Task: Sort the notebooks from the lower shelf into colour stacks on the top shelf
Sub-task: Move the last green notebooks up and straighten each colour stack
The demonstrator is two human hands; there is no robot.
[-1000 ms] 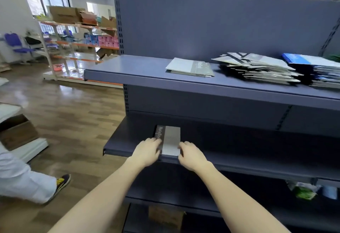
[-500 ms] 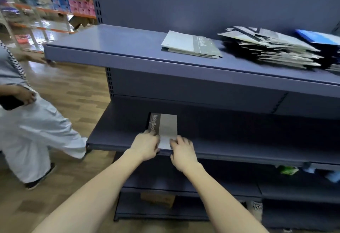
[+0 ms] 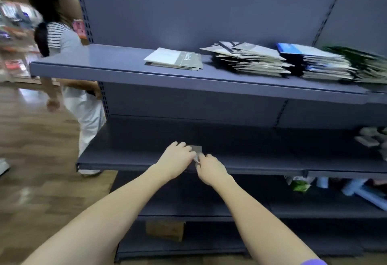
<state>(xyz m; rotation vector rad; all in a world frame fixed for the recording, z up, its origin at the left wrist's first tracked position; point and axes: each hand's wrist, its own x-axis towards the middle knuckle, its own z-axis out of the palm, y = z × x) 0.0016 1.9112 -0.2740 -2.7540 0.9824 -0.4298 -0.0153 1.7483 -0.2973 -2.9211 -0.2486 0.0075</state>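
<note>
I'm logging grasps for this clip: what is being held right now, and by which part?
A grey notebook on the lower shelf. The left hand covers its left side and the right hand pinches its near edge; motion blur hides the exact finger placement.

Both arms extended forward, left hand (image 3: 177, 156) and right hand (image 3: 210, 166) nearly touching at the lower shelf's front edge, fingers curled, pinching.
</note>
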